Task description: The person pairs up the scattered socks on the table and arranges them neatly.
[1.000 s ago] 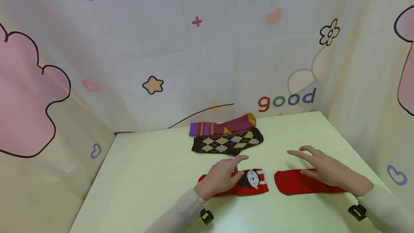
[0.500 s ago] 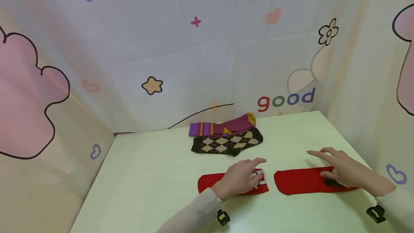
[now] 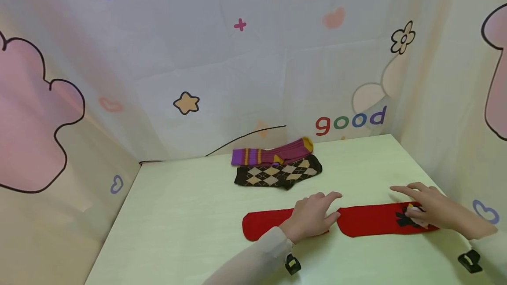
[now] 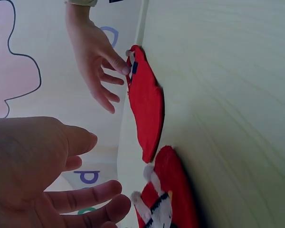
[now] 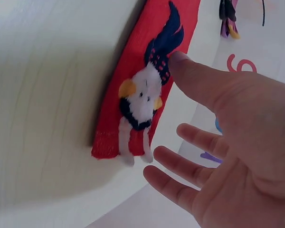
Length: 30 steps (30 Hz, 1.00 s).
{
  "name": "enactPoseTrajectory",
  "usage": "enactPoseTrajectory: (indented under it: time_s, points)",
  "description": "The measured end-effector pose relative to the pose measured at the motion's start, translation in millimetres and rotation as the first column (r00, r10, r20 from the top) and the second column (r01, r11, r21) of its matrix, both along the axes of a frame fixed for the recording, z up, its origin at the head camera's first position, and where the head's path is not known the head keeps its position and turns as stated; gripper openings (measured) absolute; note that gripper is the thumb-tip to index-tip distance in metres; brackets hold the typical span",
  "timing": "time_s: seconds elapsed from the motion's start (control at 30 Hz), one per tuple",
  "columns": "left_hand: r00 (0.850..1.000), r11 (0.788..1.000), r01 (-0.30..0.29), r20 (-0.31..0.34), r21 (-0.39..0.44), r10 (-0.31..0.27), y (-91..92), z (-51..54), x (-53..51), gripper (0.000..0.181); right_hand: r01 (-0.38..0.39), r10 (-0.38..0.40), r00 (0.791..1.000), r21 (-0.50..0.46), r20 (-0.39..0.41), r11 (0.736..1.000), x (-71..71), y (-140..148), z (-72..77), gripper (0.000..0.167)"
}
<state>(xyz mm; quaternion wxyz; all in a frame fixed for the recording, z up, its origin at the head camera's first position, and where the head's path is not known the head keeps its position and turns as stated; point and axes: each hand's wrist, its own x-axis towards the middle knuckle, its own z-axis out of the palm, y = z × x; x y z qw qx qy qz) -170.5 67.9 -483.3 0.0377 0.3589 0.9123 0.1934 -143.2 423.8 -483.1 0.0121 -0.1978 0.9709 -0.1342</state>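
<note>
Two red socks lie flat, end to end, on the table. In the head view my left hand [image 3: 313, 217] is over the cuff end of the left red sock [image 3: 263, 223], hiding its figure. Its fingers are spread, with nothing between them. My right hand [image 3: 433, 208] hovers by the cuff end of the right red sock [image 3: 368, 220], which bears a dark figure with a white face. In the right wrist view the thumb [image 5: 194, 78] overlaps that sock's edge; whether it touches I cannot tell. The other fingers extend loosely beside the sock, holding nothing.
Behind the red socks lie a black argyle sock [image 3: 277, 174] and, touching it, a purple sock with yellow toe and heel [image 3: 285, 153]. The pale table [image 3: 178, 214] meets a printed curtain [image 3: 222, 69] at the back and sides.
Both hands have moved to the right above the red socks, uncovering the left sock's toe and more of the right sock's figure. The socks themselves stay almost in place.
</note>
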Motion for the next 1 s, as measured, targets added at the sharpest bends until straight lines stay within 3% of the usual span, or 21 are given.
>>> enactPoseTrajectory:
  time_s: [0.2, 0.5, 0.77, 1.0]
  points:
    - [0.999, 0.998, -0.034, -0.024, -0.058, 0.033, 12.8, -3.0, 1.4, 0.048, -0.015, 0.015, 1.000, 0.013, 0.000, 1.000, 1.2, 7, -1.6, 0.061]
    - [0.998, 0.991, -0.055, -0.021, -0.124, 0.053, 29.2, -5.2, 2.3, 0.046, -0.074, 0.077, 0.990, 0.024, -0.116, 0.997, 6.8, 18, -8.6, 0.065]
    - [0.998, 0.982, -0.061, -0.030, -0.176, 0.057, 41.3, -8.8, 5.7, 0.046, -0.006, 0.007, 1.000, 0.028, -0.030, 1.000, 7.2, 24, -9.8, 0.059]
    - [0.996, 0.972, -0.078, -0.054, -0.222, 0.067, 51.4, -17.5, 7.2, 0.044, -0.019, 0.021, 0.997, 0.027, -0.073, 0.999, 8.5, 26, -13.8, 0.058]
